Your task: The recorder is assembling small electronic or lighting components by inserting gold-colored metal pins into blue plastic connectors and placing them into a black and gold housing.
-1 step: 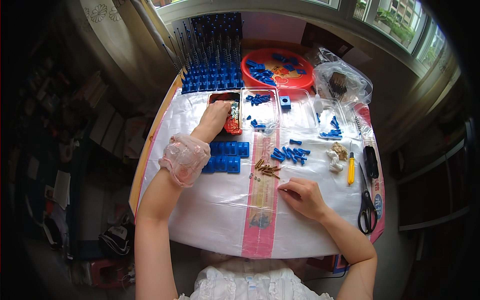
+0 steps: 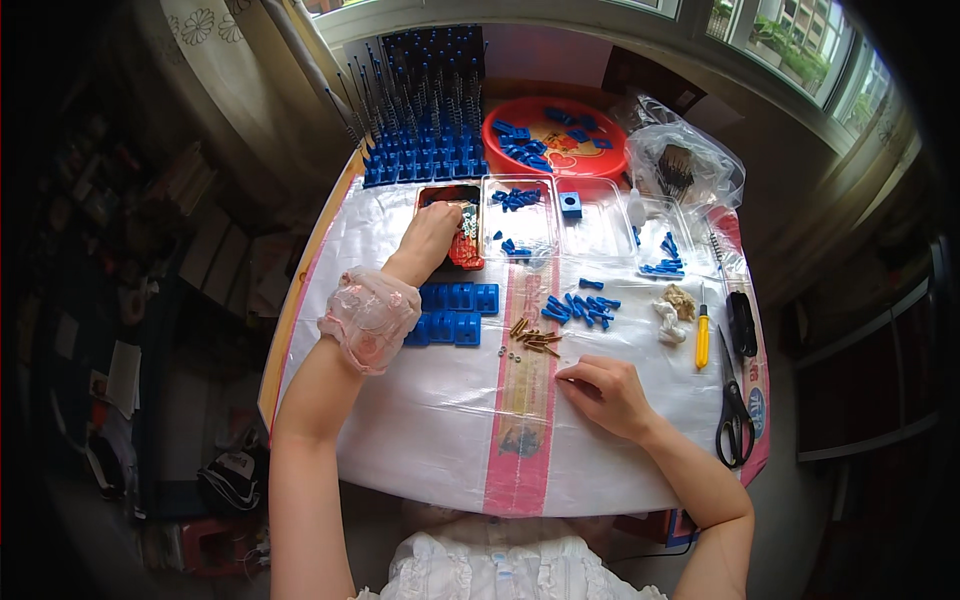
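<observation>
My left hand reaches over a red and black tray at the left. Its fingers are bent and closed down into the tray, and their tips and anything in them are hidden. My right hand rests on the white table cover with fingers loosely bent and apart from the thumb; nothing shows in it. Just left of and beyond it lie a pile of brass-coloured screws and several tiny silvery nuts. Small blue plastic pieces lie farther off. Two rows of blue blocks sit below my left hand.
Blue stands with upright springs and rods fill the far left. A red basin holds blue parts. Clear trays line the middle. At the right lie a yellow-handled screwdriver, scissors and a plastic bag.
</observation>
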